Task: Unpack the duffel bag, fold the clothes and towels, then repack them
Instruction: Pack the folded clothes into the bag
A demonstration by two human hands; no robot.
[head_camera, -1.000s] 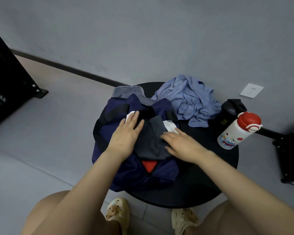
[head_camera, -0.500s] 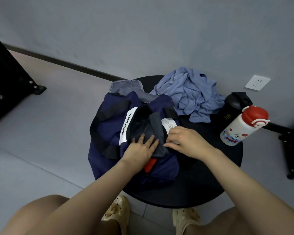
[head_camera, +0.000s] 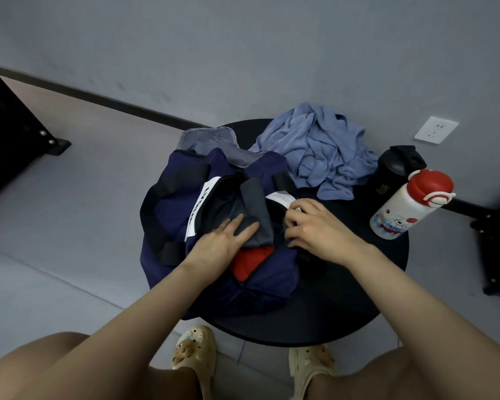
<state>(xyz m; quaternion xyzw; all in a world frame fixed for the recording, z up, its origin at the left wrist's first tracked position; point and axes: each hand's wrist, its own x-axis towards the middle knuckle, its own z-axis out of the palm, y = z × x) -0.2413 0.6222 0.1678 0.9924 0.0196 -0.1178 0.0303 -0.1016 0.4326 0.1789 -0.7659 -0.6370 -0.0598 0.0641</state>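
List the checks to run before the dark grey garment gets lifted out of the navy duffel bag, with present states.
1. Navy fabric duffel bag unzipped and gaping: ok.
2. Left hand flat on the dark grey folded garment: ok.
3. Right hand has a firm pinch at the bag's edge: cannot tell.
4. Red cloth underneath free of the garment: cannot tell.
5. Bare patch on the round black table: ok.
6. White red-capped bottle upright, apart from the bag: ok.

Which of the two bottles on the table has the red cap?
The white cartoon-printed bottle, nearest the table's right edge; the black bottle behind it has a black lid.
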